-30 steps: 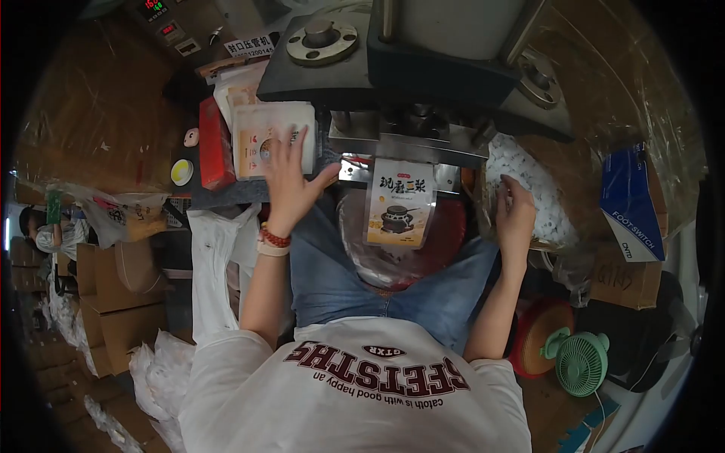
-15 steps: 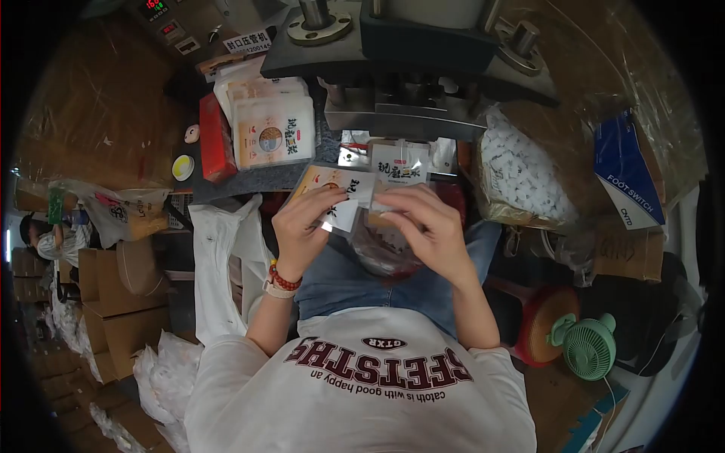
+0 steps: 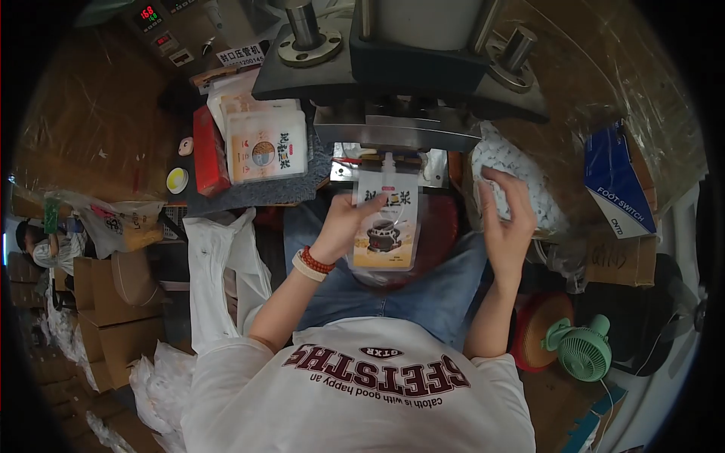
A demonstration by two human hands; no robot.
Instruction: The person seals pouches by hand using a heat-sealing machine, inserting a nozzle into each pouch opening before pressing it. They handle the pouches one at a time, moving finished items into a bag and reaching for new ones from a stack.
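Note:
My left hand [image 3: 349, 223] grips the left edge of a printed drink pouch [image 3: 387, 245], thumb across its front. The pouch hangs upright below the metal jaw [image 3: 400, 127] of a press, its narrow translucent spout [image 3: 389, 162] pointing up at the metal plate [image 3: 436, 167] there. Over to the right, my right hand [image 3: 510, 219] is at the near edge of a clear bag of small white pieces [image 3: 550, 200]. Its thumb and fingers are curved and apart, and nothing shows between them.
A stack of flat pouches [image 3: 281, 143] lies on a grey mat [image 3: 264, 195] beside a red box [image 3: 210, 151]. The press body [image 3: 423, 60] overhangs the work spot. To the right are a blue foot switch box [image 3: 619, 181] and a green fan [image 3: 585, 355].
My left hand has turned the pouch upright and brought it under the press, its spout showing now. My right hand has left the pouches and moved right to the bag of white pieces.

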